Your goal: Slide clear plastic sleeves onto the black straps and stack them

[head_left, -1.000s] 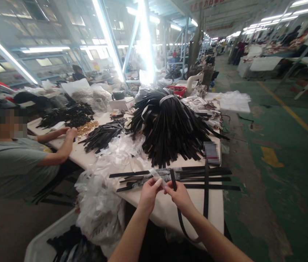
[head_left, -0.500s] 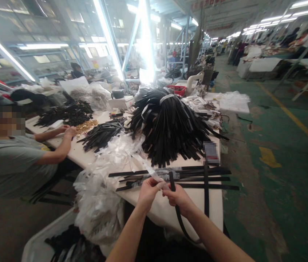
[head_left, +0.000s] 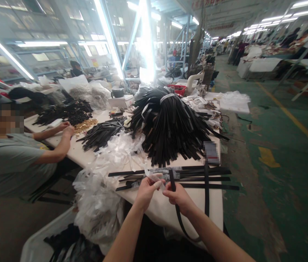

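Observation:
My left hand (head_left: 147,189) pinches a clear plastic sleeve (head_left: 154,176) above the front of the table. Close beside it, my right hand (head_left: 178,196) is closed on a black strap (head_left: 179,218), whose short end sticks up past the fingers while the rest loops down toward my lap and back up to the table's right side. The right fingertips are at the sleeve's near end; whether they grip it too I cannot tell. Behind my hands lie several black straps (head_left: 211,186) side by side, some with clear plastic (head_left: 174,175) around their middles.
A big tied bundle of black straps (head_left: 167,127) fills the table's middle. Crumpled white plastic (head_left: 96,203) spills over the front left edge above a white bin (head_left: 31,243). At left a co-worker (head_left: 12,160) handles small pieces near gold-coloured parts (head_left: 84,125).
The plastic sleeve was a long strip stretched toward the white heap; it now hangs shorter and crumpled at my left hand. My hands have drawn slightly apart.

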The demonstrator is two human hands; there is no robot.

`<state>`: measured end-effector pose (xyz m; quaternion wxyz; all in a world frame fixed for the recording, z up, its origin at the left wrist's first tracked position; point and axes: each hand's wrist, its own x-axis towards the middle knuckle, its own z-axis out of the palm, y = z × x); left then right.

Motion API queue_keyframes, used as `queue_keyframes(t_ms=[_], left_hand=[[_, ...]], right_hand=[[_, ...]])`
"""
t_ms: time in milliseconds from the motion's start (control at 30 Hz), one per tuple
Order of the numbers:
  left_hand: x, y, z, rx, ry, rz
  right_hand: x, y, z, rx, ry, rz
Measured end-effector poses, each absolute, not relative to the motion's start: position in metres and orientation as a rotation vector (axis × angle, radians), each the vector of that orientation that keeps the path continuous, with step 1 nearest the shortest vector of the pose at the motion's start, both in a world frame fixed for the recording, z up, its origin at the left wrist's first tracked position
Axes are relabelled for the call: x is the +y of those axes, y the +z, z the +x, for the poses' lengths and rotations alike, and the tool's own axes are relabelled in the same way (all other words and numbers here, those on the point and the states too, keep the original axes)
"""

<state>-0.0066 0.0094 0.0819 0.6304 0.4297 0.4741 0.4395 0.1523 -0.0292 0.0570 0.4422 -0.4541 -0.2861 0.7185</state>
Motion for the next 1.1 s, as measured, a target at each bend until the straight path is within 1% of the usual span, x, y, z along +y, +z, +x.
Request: queue_keyframes(t_ms=[133, 267, 500, 800, 933, 1100], left_hand=[[0.011, 0.079, -0.008, 1.097, 1.031, 0.995], [0.012, 0.076, -0.013, 1.130, 0.948, 1.098], [0.010, 0.075, -0.016, 1.040, 0.824, 1.206], [0.011, 0.075, -0.008, 0.969, 0.917, 1.129], [0.006, 0.074, -0.003, 1.001, 0.949, 1.144], [-0.001, 0.075, 0.004, 1.062, 1.006, 1.165]], right_hand=[[-0.029, 0.061, 0.154, -0.809, 1.768, -1.184], [-0.029, 0.056, 0.157, -0.846, 1.825, -1.199], [-0.030, 0.046, 0.161, -0.719, 2.081, -0.908], [-0.027, 0.049, 0.158, -0.648, 2.136, -0.779], [-0.028, 0.044, 0.157, -0.550, 2.090, -0.803], [-0.030, 0.042, 0.154, -0.512, 2.121, -0.760]])
